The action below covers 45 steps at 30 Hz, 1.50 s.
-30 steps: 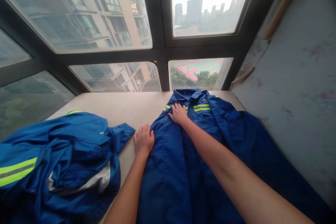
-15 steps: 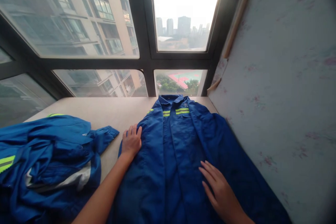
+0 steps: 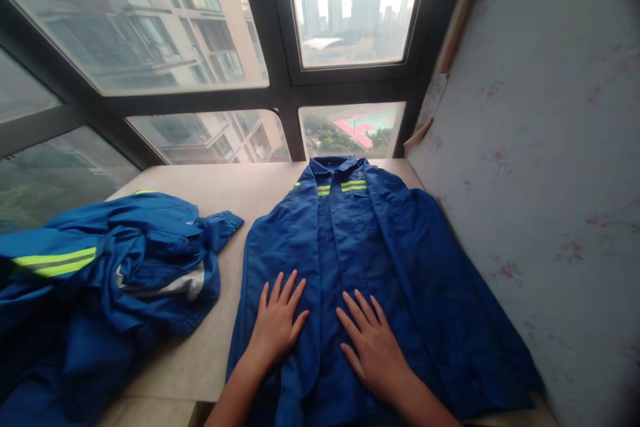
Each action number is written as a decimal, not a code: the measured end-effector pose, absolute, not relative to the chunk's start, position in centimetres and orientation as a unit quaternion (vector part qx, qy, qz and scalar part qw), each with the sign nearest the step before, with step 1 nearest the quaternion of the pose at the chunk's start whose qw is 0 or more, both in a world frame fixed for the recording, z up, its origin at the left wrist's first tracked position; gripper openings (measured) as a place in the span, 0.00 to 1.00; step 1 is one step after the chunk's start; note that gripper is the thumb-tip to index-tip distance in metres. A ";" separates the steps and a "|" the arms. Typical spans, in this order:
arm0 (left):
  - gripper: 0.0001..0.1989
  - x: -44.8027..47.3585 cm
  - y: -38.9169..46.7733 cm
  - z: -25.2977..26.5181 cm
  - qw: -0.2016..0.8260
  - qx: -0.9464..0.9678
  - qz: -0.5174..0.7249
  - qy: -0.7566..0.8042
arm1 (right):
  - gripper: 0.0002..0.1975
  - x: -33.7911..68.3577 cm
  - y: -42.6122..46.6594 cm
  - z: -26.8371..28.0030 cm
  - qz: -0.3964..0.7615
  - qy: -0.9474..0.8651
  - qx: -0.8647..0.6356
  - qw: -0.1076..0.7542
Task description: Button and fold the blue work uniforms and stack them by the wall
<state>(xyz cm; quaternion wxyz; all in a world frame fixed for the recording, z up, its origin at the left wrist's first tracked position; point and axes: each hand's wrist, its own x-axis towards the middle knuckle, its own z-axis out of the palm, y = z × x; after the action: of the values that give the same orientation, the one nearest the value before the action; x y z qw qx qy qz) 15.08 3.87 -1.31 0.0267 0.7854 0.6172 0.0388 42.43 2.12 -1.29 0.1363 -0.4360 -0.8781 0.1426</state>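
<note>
A blue work jacket (image 3: 357,240) with yellow-green reflective strips on the chest lies spread out face up, its collar toward the window. My left hand (image 3: 277,317) rests flat on the jacket's left front with the fingers spread. On the other side of the front opening, my right hand (image 3: 370,340) also lies flat, fingers apart. Neither hand grips the cloth. One sleeve runs along the right side by the wall, and the jacket's lower end is partly hidden by my forearms.
A second blue garment (image 3: 145,260) with reflective strips lies crumpled at the left. Both are on a pale ledge (image 3: 200,177) below dark-framed windows (image 3: 350,83). A flowered wall (image 3: 530,167) borders the right side, its covering peeling near the window frame.
My left hand has come down from the jacket's left edge onto its front. My right hand has shifted left, closer to the front opening. The camera view has tilted downward.
</note>
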 end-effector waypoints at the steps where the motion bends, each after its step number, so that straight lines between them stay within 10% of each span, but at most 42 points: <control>1: 0.30 15.4 3.9 -1.6 0.020 0.777 0.044 0.627 | 0.30 41.9 2.3 -1.5 0.145 -0.876 -0.440 0.135; 45: 0.32 14.1 -8.5 -0.1 0.005 0.777 0.173 0.606 | 0.20 47.4 -0.5 -2.8 0.145 -0.833 -0.490 0.213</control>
<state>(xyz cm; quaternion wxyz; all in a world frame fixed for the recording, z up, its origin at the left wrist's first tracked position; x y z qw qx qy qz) 14.07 -8.47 -0.09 0.0047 0.7768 0.6056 0.1727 47.45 -0.47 -2.76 0.2125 -0.4900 -0.8328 0.1453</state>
